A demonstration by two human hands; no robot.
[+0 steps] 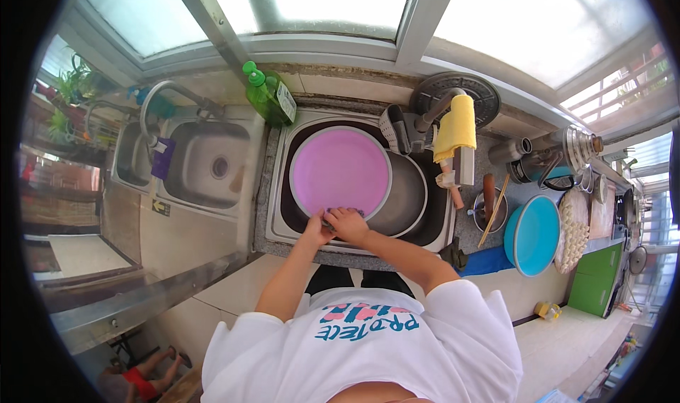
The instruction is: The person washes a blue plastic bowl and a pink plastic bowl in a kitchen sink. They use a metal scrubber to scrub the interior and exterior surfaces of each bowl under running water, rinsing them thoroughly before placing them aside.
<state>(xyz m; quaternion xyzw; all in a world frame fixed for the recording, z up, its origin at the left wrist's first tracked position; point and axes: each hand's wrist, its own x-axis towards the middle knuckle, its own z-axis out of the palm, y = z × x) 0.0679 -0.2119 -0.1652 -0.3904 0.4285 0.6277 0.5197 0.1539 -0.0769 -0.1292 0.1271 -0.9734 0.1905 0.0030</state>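
Note:
A round pink basin [341, 173] with a pale rim stands in the steel sink [278, 215], partly over a grey metal bowl [407, 197]. At the basin's near rim my two hands meet. My left hand [318, 228] has its fingers bent around a small dark thing [328, 224], mostly covered, whose kind I cannot make out. Pressed against the same thing from the right is my right hand [348, 224], with its fingers curled over it. Both forearms reach forward from white sleeves.
A green pump bottle [269, 95] stands behind the sink's left corner. Over its right side reaches a faucet with a yellow cloth [454, 127]. Right of it are a pot with chopsticks [494, 212], a blue basin [533, 235] and a tray of pale dough pieces [572, 236].

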